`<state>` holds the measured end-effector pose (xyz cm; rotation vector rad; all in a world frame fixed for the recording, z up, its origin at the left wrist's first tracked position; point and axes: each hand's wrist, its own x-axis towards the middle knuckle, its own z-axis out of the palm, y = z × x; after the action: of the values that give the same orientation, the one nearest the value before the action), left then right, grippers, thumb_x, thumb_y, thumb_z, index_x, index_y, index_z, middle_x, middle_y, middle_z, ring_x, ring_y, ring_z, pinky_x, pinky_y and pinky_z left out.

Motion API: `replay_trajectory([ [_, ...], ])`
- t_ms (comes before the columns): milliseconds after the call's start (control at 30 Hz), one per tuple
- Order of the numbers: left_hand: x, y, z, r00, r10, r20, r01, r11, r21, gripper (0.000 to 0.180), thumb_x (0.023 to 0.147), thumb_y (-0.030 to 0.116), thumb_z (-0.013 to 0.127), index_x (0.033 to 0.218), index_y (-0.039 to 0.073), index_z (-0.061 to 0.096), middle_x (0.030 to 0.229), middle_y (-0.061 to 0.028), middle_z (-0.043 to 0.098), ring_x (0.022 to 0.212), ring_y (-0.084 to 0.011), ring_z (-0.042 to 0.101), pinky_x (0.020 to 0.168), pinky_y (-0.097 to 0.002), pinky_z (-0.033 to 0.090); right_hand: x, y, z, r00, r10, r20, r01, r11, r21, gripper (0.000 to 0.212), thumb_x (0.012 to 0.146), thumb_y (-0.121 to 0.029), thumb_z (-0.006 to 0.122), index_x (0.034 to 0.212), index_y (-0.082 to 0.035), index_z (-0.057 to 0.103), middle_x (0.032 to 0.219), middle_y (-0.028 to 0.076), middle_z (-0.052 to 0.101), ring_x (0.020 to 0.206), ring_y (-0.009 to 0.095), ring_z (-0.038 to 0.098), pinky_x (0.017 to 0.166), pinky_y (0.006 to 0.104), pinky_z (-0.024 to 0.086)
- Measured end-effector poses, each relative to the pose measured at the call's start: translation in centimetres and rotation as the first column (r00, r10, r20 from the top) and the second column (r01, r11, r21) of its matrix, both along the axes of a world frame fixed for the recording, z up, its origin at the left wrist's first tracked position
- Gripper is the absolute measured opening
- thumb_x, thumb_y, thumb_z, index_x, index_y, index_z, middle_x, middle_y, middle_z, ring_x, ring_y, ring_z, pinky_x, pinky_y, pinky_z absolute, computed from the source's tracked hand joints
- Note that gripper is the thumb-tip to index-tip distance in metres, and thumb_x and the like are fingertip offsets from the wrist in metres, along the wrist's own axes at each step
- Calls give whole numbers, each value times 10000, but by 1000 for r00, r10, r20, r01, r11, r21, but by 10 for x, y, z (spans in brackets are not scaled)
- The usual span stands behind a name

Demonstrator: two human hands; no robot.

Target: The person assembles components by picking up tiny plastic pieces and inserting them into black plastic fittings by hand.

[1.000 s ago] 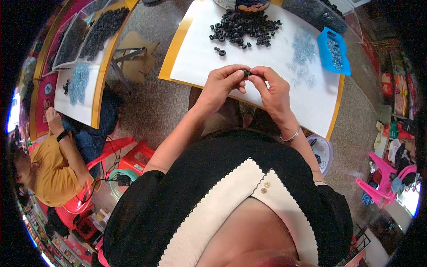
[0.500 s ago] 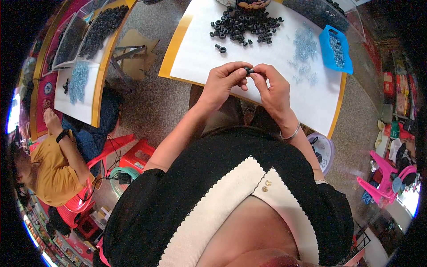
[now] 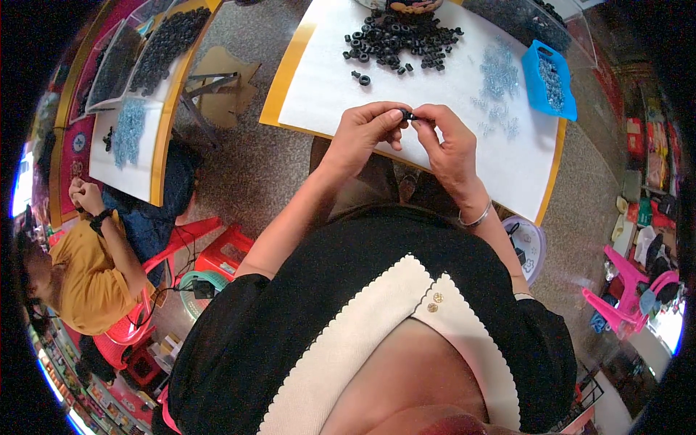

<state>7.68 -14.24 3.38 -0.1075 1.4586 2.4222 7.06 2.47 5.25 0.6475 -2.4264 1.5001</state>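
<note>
Black piece (image 3: 407,116) seemingly obscured; tub (image 3: 402,6) cropped

The person wears a black top (image 3: 275,348) with short, loose sleeves (image 3: 243,297) and a broad cream collar (image 3: 348,333) that opens in a V, its scalloped edges traced in dark trim, two small gold-toned buttons (image 3: 438,298) on the right flap, plus a slim silver-coloured bangle (image 3: 475,216) around the right wrist (image 3: 473,197).

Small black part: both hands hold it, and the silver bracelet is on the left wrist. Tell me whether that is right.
Wrong wrist: the head view shows the silver bracelet on the right wrist. The rest stands: the left hand and the right hand both hold the small black part.
</note>
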Motion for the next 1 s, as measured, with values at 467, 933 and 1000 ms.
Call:
replay_trajectory([
  [467,-2,-2,-1,993,-77,85,78,997,-7,247,939,121,544,1119,-34,613,846,-55,637,666,-96,567,627,-224,504,-1,2,0,995,79,-59,-78,997,24,168,808,21,611,965,-39,611,867,109,616,767,251,615,668,327,499],
  [933,-2,1,-2,994,-26,-109,3,980,-201,222,924,102,557,1096,-18,631,779,-31,605,678,-90,563,639,-221,484,5,-3,3,979,-51,197,68,994,-80,92,846,-63,629,928,-22,635,866,89,656,736,168,629,669,291,499],
  [1000,-2,0,-3,995,-28,-93,11,983,-181,222,925,104,560,1097,-16,633,785,-33,607,682,-91,564,642,-221,489,5,-3,3,977,-54,206,72,994,-83,103,845,-68,633,939,-25,637,870,88,662,749,168,637,675,283,501],
])
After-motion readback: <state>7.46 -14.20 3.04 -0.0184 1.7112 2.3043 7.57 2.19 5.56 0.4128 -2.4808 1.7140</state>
